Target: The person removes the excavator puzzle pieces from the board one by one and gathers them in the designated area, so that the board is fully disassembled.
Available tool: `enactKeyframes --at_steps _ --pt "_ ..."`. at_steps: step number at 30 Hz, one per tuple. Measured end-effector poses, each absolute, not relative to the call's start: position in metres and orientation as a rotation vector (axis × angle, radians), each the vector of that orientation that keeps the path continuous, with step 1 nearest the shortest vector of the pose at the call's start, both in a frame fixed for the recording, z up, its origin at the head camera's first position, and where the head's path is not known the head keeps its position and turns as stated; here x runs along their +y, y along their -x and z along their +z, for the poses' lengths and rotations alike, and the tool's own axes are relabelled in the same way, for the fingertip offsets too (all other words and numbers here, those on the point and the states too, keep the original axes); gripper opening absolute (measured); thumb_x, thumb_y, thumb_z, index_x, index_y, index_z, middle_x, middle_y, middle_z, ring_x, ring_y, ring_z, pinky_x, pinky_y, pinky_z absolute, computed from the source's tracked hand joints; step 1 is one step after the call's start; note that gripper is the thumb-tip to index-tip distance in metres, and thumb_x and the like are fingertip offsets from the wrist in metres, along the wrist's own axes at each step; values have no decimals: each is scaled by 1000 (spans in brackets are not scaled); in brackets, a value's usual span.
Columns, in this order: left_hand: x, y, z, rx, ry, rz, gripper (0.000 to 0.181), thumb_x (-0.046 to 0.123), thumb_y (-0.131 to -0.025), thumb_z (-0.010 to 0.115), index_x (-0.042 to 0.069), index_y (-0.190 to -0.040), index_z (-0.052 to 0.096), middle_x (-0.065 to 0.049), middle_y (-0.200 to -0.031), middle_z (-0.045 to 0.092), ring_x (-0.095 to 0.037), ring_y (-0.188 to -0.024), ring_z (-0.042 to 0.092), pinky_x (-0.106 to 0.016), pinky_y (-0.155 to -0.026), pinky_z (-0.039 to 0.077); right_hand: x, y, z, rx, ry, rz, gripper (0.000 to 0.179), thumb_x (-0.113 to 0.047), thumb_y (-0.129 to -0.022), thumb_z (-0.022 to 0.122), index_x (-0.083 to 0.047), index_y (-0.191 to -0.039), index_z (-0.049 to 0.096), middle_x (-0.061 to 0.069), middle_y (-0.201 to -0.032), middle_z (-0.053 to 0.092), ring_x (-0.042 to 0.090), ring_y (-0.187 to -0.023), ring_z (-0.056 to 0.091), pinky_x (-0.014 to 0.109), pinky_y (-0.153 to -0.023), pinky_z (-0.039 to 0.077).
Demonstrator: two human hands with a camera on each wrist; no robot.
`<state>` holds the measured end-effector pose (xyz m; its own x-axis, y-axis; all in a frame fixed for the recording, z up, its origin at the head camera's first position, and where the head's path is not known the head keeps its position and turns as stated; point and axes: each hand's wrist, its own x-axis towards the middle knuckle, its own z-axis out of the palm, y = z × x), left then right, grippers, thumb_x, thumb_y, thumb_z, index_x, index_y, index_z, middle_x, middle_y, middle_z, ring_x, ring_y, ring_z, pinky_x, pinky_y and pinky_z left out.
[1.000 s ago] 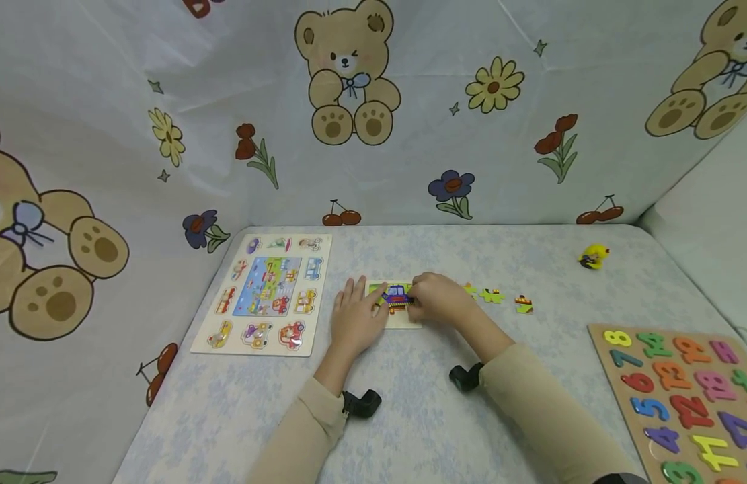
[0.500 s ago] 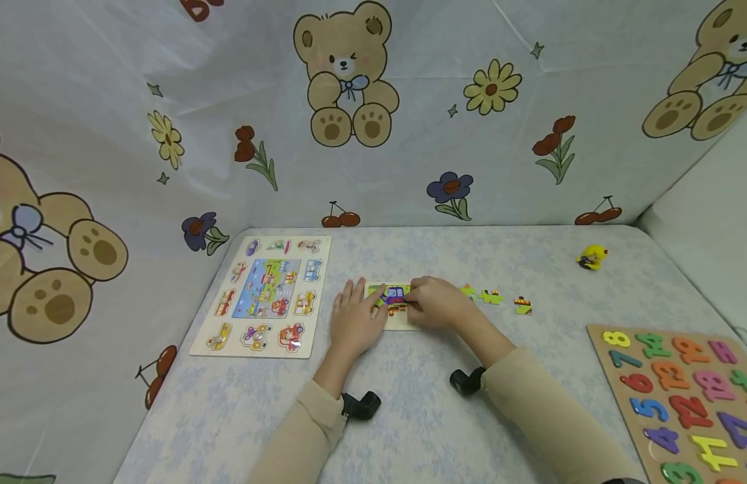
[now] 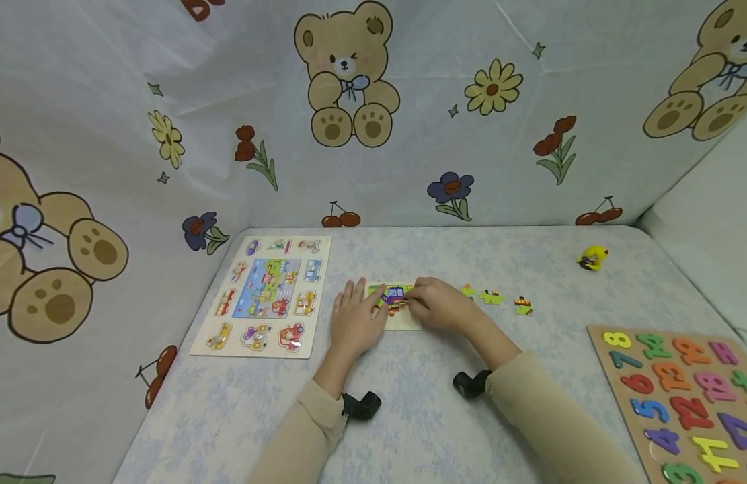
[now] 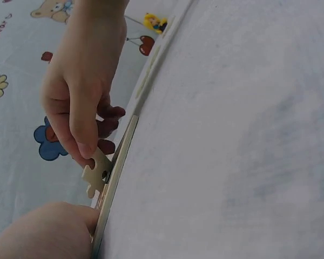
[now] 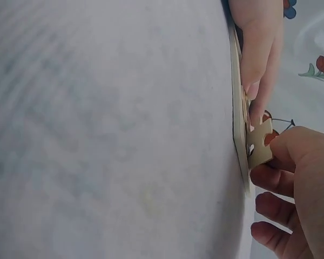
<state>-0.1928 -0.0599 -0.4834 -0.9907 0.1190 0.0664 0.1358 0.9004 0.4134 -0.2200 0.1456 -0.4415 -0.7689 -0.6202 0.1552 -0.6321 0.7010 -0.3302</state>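
Left hand point(image 3: 358, 324) spread, touching puzzle board point(image 3: 403, 323); right hand point(image 3: 441, 306) pinching tilted puzzle piece point(image 5: 260, 154)

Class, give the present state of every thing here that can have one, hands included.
Left hand: fingers extended, touching jigsaw board
Right hand: pinching jigsaw piece
Jigsaw piece: held tilted
Jigsaw board: flat, unfinished
Loose pieces: lying off the board
Vehicle puzzle: flat
Number-and-letter board: flat, cut off by frame
Toy duck: upright

Head view, clock about centre: vehicle-picture board point(image 3: 267, 288) at 8 o'clock; letter-and-number board point(image 3: 684, 438) at 4; yellow toy point(image 3: 593, 257) at 3; bear-print cloth point(image 3: 415, 151) at 12, beyond counter point(image 3: 421, 423).
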Motion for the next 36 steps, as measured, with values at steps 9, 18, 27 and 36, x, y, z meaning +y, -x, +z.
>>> enactKeyframes --at_steps 9,18,27,36 --pt "-62 192 -483 -3027 208 -670 50 51 -102 39 38 -150 42 -7 -165 24 -31 -155 11 -51 -124 10 145 218 -440 -3057 -802 916 27 -20 -98 59 -7 -119 71 3 -102 70 13 -86 60 32 -76 51" --pt "-61 192 -484 -3023 215 -678 50 51 -102 39 39 -150 42 -7 -165 24 -31 -155 11 -52 -124 10 144 219 -437 -3153 -535 1229 31 -21 -96 62 -7 -123 68 4 -96 66 13 -74 56 29 -64 47" --pt "-61 192 -485 -3024 215 -690 50 52 -102 38 40 -150 41 -7 -165 24 -31 -155 10 -52 -124 9 147 221 -441 -3148 -622 1162 28 -20 -94 67 -8 -119 70 2 -95 67 13 -76 56 28 -67 48" --pt "-62 194 -484 -3031 218 -727 49 50 -101 41 39 -149 43 -7 -165 24 -31 -155 10 -52 -124 10 149 222 -447 -3113 -678 1052 21 -17 -91 72 -10 -110 73 0 -90 65 11 -79 56 28 -71 48"
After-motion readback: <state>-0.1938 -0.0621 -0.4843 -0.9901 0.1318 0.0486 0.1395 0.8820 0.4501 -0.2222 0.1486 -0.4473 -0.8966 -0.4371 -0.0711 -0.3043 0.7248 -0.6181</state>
